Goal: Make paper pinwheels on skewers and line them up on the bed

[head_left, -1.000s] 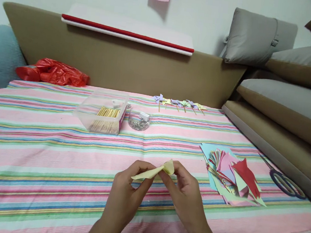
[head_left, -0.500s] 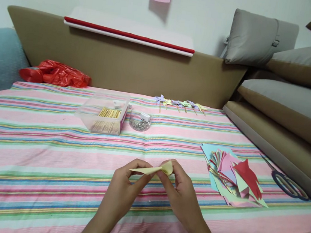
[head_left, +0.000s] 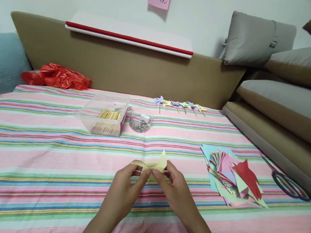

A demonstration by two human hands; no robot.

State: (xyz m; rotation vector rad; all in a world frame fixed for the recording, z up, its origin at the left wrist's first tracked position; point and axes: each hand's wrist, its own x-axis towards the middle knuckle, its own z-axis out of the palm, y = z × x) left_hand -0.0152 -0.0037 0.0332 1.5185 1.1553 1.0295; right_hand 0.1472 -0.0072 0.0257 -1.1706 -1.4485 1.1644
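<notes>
Between my two hands is a pale yellow paper pinwheel piece (head_left: 161,164), its corners curled and one point sticking up. My left hand (head_left: 128,183) pinches it at the left, thumb near the middle. From the right, my right hand (head_left: 174,183) pinches it too, with the thumb tips almost meeting at the centre. Both hands are raised a little above the striped cloth (head_left: 53,164). Fingers partly hide the paper's lower side.
A clear plastic box (head_left: 101,115) holds wooden sticks, beside a round clear dish (head_left: 139,126) of small metal pins. Finished paper pinwheels (head_left: 176,104) lie at the back. Cut coloured paper (head_left: 234,175) and scissors (head_left: 286,181) are at right, near stacked cushions (head_left: 296,99).
The yellow paper has turned in my hands, so a point now stands up and more of its face shows. Both thumbs have come together at its middle.
</notes>
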